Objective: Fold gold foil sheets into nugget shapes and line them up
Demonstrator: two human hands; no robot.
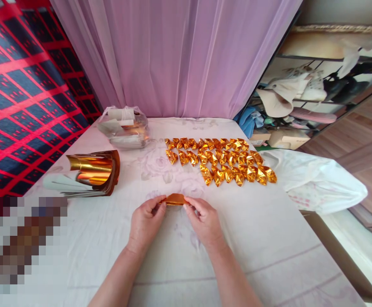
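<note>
Pinched between both hands: a gold foil paper piece (174, 199), left hand (146, 224) closed on its left end, right hand (205, 224) closed on its right end, fingertips curled over the top edge. Held low over the white floral tablecloth (263, 238), near the front middle of the table, both forearms reaching in from the bottom edge.

Head view, farther back: folded gold foil ingots (219, 160) laid out in about 3 loose rows behind the hands, slightly to the right, well apart from the held piece. Curled stack of gold foil sheets (94, 170) to the left, shiny side curving upward, pale backs showing underneath. Clear plastic bag (125, 125) of more foil sheets at the back left, near the curtain. White plastic bag (314, 183) draped over the table's right edge. Pink curtain (176, 55) hanging behind the table. Red and navy patterned fabric (22, 94) on the left. Shelves with shoes (304, 94) on the right. Blurred patch at the lower left, contents impossible to tell.
</note>
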